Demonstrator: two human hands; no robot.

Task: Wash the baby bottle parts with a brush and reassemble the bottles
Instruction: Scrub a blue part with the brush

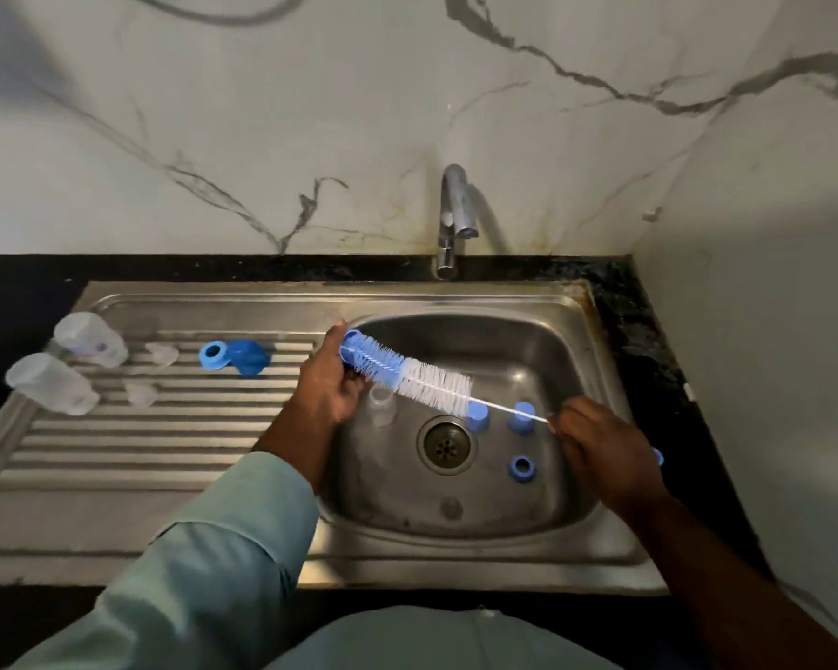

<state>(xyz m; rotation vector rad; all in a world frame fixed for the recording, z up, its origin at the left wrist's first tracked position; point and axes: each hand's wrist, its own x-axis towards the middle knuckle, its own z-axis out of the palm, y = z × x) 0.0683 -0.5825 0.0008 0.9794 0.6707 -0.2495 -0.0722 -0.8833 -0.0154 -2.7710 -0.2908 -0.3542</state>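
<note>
Over the basin of the steel sink (584, 326), the left hand (332, 379) grips a blue screw ring (351, 341) at the basin's left rim, fingers curled round it. The bottle brush (414, 374), blue bristles at its tip and white bristles behind, is pushed through that ring and slants down toward the right. The right hand (601, 452) holds the brush by its handle, fingers closed round it near the basin's right wall; the thin white wire stem runs from the bristles to this hand, and a blue handle end (657, 457) sticks out past it.

On the basin floor, a clear bottle (381, 403) stands left of the drain (444, 445). Right of the drain sit three blue pieces: two caps (478, 414) (522, 418) side by side and another ring (522, 469) nearer the front.

On the ribbed drainboard (141, 452), at its far left edge, two clear bottles (89, 339) (52, 384) lie on their sides, with two clear teats (162, 354) (140, 394) just beside them. Toward the basin lie a blue ring (213, 355) and a blue cap (249, 357), touching. The chrome tap (457, 215) rises at the sink's back edge.
</note>
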